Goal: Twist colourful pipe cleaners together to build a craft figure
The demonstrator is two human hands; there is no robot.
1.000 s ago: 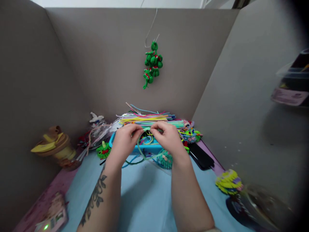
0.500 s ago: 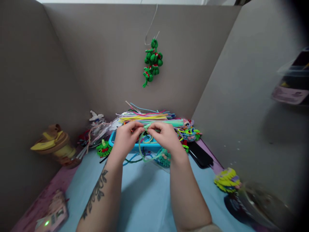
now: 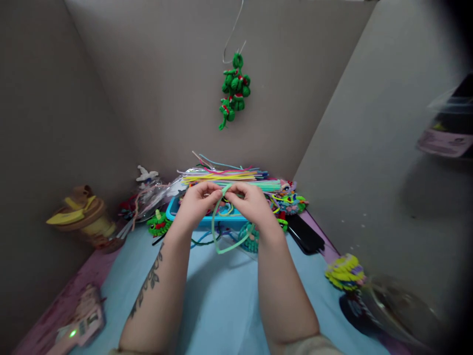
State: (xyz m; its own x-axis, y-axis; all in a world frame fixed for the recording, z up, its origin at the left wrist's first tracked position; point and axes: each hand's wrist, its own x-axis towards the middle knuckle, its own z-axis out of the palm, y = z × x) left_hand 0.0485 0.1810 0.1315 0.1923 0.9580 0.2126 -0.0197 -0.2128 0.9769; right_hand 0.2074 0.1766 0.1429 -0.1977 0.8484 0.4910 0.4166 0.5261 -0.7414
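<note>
My left hand [image 3: 194,203] and my right hand [image 3: 250,203] meet above the table, fingertips pinched together on a light green pipe cleaner [image 3: 218,236]. It hangs down between my wrists as a loop. Just behind my hands stands a blue tray [image 3: 173,213] with a bundle of coloured pipe cleaners [image 3: 229,176] lying across it. A teal fuzzy figure [image 3: 250,240] lies under my right wrist.
A green pipe-cleaner figure [image 3: 234,91] hangs on a wire from the grey back wall. On the light blue mat [image 3: 221,305] or around it: a small green figure [image 3: 158,223], a yellow-brown object [image 3: 83,217], a black phone [image 3: 305,235], a yellow-purple figure [image 3: 345,272], a device with a green light [image 3: 79,328].
Both hands have lifted slightly and drawn closer together. The green loop now hangs lower and longer between my wrists.
</note>
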